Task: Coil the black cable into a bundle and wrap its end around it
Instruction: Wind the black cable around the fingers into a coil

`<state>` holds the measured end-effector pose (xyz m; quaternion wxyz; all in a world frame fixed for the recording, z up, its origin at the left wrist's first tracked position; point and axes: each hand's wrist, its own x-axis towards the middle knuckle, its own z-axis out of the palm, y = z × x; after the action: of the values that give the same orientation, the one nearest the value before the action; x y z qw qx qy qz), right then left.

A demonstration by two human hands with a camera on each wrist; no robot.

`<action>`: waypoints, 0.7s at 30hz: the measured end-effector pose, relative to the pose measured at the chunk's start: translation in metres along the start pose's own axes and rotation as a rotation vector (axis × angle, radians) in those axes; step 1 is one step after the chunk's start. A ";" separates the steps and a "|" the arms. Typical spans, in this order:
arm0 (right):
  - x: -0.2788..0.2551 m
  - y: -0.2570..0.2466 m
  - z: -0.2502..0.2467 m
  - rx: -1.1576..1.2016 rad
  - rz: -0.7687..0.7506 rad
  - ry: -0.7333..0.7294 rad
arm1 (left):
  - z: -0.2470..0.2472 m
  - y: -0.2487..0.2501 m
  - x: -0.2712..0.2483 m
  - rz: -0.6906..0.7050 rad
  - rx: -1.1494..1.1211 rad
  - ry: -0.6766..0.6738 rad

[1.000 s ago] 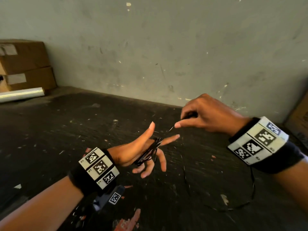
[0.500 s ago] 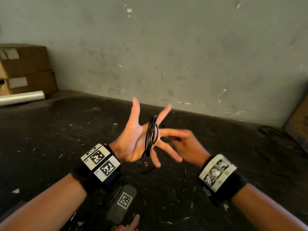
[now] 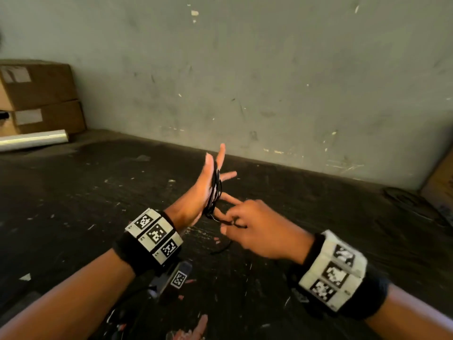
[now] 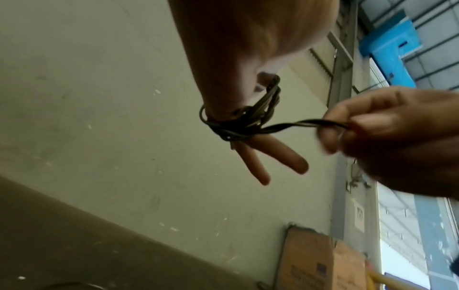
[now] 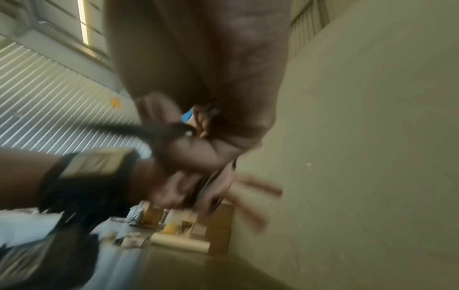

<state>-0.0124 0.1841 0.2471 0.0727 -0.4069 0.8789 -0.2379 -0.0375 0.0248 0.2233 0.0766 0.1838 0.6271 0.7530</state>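
The black cable [image 3: 214, 192] is coiled in several loops across my left hand [image 3: 203, 190], which stands upright over the dark table with its fingers straight and spread. In the left wrist view the coil [image 4: 238, 121] sits at the base of the fingers [image 4: 261, 162], and one strand runs right from it to my right hand [image 4: 372, 127]. My right hand [image 3: 255, 227] is just below and right of the left and pinches that strand between thumb and fingers. A short loose tail [image 3: 221, 249] lies on the table beneath. The right wrist view is blurred.
The scuffed black table [image 3: 98, 204] meets a grey wall at the back. Two stacked cardboard boxes [image 3: 36, 94] and a roll of clear film [image 3: 31, 139] sit at the far left. Another cardboard box [image 3: 441, 182] and a dark coil [image 3: 404, 200] are at the far right.
My right hand came down from up and right of the left hand, passed behind it, and now sits low beside it. My left hand turned upright and edge-on. Less loose cable lies on the table.
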 end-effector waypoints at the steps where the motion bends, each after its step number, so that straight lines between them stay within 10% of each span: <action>1: 0.000 -0.002 -0.011 -0.018 0.042 -0.023 | -0.002 -0.004 -0.003 -0.038 0.047 -0.012; 10: -0.001 -0.007 -0.099 0.031 0.070 0.057 | -0.020 -0.024 -0.020 -0.356 0.453 -0.152; 21: 0.030 0.064 -0.081 -0.236 -0.173 0.452 | 0.005 -0.012 -0.025 -0.296 0.000 -0.512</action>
<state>-0.1016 0.2255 0.2895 -0.1939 -0.4228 0.8565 -0.2239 -0.0142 0.0231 0.2083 0.3414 0.2743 0.6076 0.6626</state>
